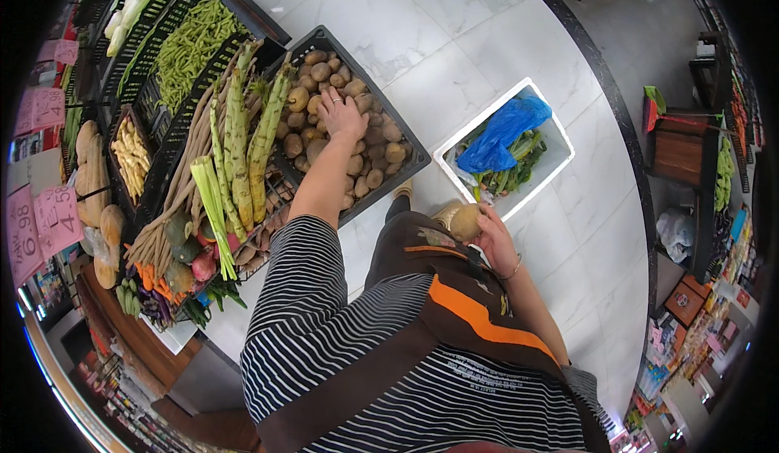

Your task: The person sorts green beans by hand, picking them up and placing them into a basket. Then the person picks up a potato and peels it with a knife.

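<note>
My left hand (342,115), with a ring on one finger, rests palm down on the potatoes (365,149) in a black plastic crate (398,109). Its fingers are spread, and no potato is visibly gripped in it. Close to my waist, my right hand (498,243) grips a single large potato (465,223). Just beyond that hand, a white foam box (566,155) stands on the floor. Inside the box lie a blue plastic bag (508,133) and leafy green scraps (524,164).
Left of the crate, a produce rack bears thick green-yellow stalks (237,136), celery stalks (210,191), green beans (198,45), ginger (131,155) and carrots (159,282). Pink price cards (55,222) hang at its edge. Wooden display stands (678,155) line the right side, beyond the tiled floor (420,21).
</note>
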The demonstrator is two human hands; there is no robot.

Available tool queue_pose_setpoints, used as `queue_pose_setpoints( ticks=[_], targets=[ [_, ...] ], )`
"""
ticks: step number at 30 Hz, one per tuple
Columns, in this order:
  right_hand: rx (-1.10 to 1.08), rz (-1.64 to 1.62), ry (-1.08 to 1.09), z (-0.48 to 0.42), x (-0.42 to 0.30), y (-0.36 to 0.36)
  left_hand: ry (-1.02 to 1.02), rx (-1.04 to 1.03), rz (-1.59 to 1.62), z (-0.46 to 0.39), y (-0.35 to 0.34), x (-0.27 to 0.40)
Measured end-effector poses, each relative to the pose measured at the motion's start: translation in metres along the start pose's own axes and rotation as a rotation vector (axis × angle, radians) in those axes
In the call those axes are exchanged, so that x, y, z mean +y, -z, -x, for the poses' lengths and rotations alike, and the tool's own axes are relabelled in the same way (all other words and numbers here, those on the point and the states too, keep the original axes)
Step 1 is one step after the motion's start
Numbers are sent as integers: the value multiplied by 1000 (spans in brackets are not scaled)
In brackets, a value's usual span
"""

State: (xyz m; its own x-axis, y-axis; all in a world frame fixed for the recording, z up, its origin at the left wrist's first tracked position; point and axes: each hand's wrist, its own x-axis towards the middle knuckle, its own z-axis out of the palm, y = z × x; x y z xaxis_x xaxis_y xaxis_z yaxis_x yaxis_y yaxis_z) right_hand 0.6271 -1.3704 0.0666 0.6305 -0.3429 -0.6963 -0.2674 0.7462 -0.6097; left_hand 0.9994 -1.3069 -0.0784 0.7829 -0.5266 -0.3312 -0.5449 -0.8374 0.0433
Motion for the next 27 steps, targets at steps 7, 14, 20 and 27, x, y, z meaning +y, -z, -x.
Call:
queue_pose_setpoints(
  ticks=[7,14,20,27],
  targets=[
    [44,-41,-43,4,13,1,-69,168,260,10,-16,-16],
    [33,-74,-22,-8,6,-16,-366,527,438,50,-15,-33],
    [-50,59,-45,-24,-5,-17,-330,458,837,90,-13,-31],
    [-73,112,-49,-24,-11,-24,-169,293,760,138,-39,-51]
  ],
)
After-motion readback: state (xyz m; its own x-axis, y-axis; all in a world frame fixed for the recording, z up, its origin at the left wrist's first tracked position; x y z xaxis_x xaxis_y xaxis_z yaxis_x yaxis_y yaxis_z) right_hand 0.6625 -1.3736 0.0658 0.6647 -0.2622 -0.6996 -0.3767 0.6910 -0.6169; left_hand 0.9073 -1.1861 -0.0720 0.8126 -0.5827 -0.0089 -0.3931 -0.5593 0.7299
